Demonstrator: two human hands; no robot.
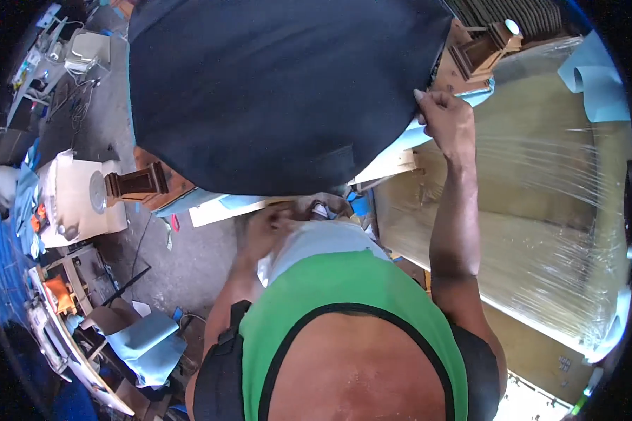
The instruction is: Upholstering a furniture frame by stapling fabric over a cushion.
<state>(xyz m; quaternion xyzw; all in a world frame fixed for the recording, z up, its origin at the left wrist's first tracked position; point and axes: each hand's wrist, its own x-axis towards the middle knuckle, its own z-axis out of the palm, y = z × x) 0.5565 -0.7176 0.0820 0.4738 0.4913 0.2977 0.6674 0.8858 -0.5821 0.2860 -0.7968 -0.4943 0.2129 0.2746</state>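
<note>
across the upper middle, over a wooden frame [181,185]: black cloth [281,98], probably light, soft and limp, likely to wrinkle under uneven pulling; best gripped by the free edge, near the dark wooden leg [476,59]. at that right edge, right hand [448,125] with fingertips together, seemingly pinching cloth, arm [456,217] stretched forward, slightly bent. lower, apart from the cloth, left hand [265,230], blurred; cannot tell whether open or closed.

Strong white light is flaring beyond the near edge of the plastic-wrapped block [541,238], whose right side is catching streaky glare. The black fabric [281,98] is showing only faint folds. Near its near edge, the left hand [270,226] is blurring; the fisheye is bending outlines, blackening the corners.
</note>
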